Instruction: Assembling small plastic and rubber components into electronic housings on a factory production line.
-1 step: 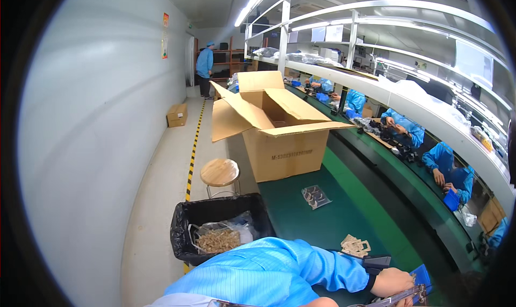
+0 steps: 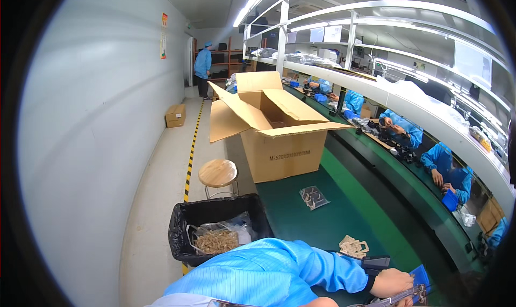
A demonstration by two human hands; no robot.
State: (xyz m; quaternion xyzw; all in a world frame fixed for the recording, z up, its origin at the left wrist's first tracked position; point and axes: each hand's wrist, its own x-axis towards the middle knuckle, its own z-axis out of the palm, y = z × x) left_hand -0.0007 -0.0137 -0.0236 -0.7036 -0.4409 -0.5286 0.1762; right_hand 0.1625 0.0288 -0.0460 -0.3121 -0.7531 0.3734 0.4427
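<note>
My left hand (image 2: 391, 283) reaches in from the lower edge in a light blue sleeve, with a dark band at the wrist. Its fingers look bent and are partly hidden behind a thin metal frame (image 2: 413, 293) at the picture's bottom. A flat-looking blue piece (image 2: 421, 276) is right at the fingertips; whether they grip it is hard to see. Beside the wrist is a dark, angular object (image 2: 375, 262). Several beige cut-out pieces (image 2: 353, 246) lie in a small pile just beyond the forearm. My right hand does not show.
A large open carton (image 2: 285, 151) stands on the green bench (image 2: 290, 221), with a clear bag of curved parts (image 2: 313, 197) before it. To the left are a black-lined bin (image 2: 180, 231) and a round stool (image 2: 217, 172). Co-workers (image 2: 449, 170) sit across; another person (image 2: 202, 65) stands far off.
The whole view has shifted very slightly. My left hand stays by the blue piece, and nothing on the bench has visibly moved.
</note>
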